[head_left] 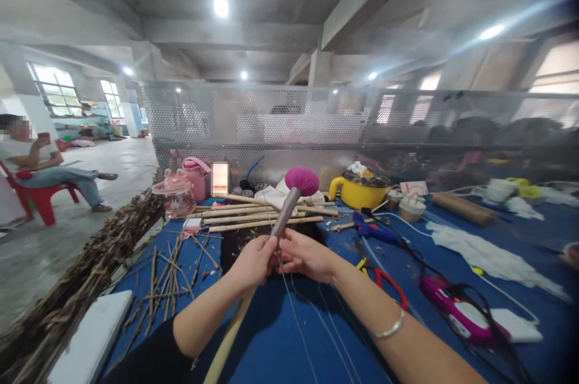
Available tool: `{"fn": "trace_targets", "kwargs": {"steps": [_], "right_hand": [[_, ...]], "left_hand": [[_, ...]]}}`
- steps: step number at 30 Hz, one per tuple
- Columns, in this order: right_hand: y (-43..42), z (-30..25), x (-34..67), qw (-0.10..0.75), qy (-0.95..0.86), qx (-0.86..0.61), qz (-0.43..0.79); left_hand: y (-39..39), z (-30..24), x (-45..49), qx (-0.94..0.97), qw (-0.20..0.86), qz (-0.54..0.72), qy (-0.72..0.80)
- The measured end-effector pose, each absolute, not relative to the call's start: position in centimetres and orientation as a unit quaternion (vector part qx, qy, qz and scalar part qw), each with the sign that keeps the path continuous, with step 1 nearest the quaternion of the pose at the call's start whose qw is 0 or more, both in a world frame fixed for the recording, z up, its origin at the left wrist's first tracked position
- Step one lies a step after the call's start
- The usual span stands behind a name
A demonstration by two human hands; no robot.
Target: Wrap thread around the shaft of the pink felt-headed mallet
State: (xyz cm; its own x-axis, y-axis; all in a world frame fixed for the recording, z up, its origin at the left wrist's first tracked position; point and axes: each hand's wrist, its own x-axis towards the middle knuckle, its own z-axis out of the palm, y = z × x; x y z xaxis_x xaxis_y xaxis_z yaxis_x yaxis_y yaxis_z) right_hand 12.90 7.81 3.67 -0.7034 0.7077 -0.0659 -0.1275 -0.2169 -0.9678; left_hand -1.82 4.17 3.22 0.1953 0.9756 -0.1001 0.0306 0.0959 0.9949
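My left hand (254,260) is closed round a long pale wooden stick (230,336), which slants up and away from me. Its upper part is a grey sleeve or wrapping (286,213), topped by a round purple fabric-like head (301,181). Against the same stick, the curled fingers of my right hand (307,254) meet those of my left at the lower end of the grey part. Thin pale threads (296,310) hang from between the hands towards me. The fingertips partly hide each other, so the exact pinch on the thread is unclear.
Wooden sticks (266,219) lie behind my hands, twigs (167,275) to the left. Rightward are a blue glue gun (373,228), red-handled scissors (392,287), a magenta power strip (461,308) and a yellow pot (362,193). A perforated metal screen (271,125) borders the table; a person (49,161) sits left.
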Motion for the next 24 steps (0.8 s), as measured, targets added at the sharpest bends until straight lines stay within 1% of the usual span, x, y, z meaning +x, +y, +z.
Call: {"fn": "trace_targets", "kwargs": {"steps": [3, 6, 10, 12, 13, 15, 17, 18, 21, 24], "right_hand": [[6.3, 3.0, 13.1, 0.28, -0.584, -0.301, 0.7], [5.7, 2.5, 13.1, 0.31, -0.59, -0.367, 0.649], [6.7, 2.3, 13.5, 0.328, -0.638, -0.389, 0.578], [7.6, 2.4, 13.9, 0.355, -0.634, -0.407, 0.553], [7.9, 2.5, 14.0, 0.365, -0.611, -0.412, 0.569], [8.1, 2.7, 13.7, 0.355, -0.552, -0.391, 0.645], [7.6, 2.8, 12.9, 0.309, -0.528, -0.341, 0.714], [7.2, 2.8, 12.5, 0.287, -0.534, -0.321, 0.728], [5.8, 2.5, 11.4, 0.254, -0.567, -0.312, 0.719], [4.9, 2.3, 11.1, 0.267, -0.584, -0.363, 0.675]], "left_hand": [[3.8, 2.9, -1.9, 0.516, 0.556, 0.419, 0.498], [3.2, 2.8, -1.9, 0.493, 0.57, 0.423, 0.503], [2.4, 2.9, -2.0, 0.465, 0.589, 0.435, 0.498], [2.2, 2.9, -2.0, 0.453, 0.595, 0.434, 0.502], [2.2, 2.8, -2.0, 0.453, 0.591, 0.433, 0.509], [2.2, 2.5, -2.0, 0.463, 0.569, 0.429, 0.527], [2.3, 1.9, -2.1, 0.482, 0.539, 0.43, 0.54], [2.4, 1.6, -2.2, 0.493, 0.525, 0.431, 0.544], [2.6, 0.8, -2.6, 0.512, 0.497, 0.44, 0.545], [2.6, 0.4, -2.9, 0.512, 0.489, 0.445, 0.548]]}}
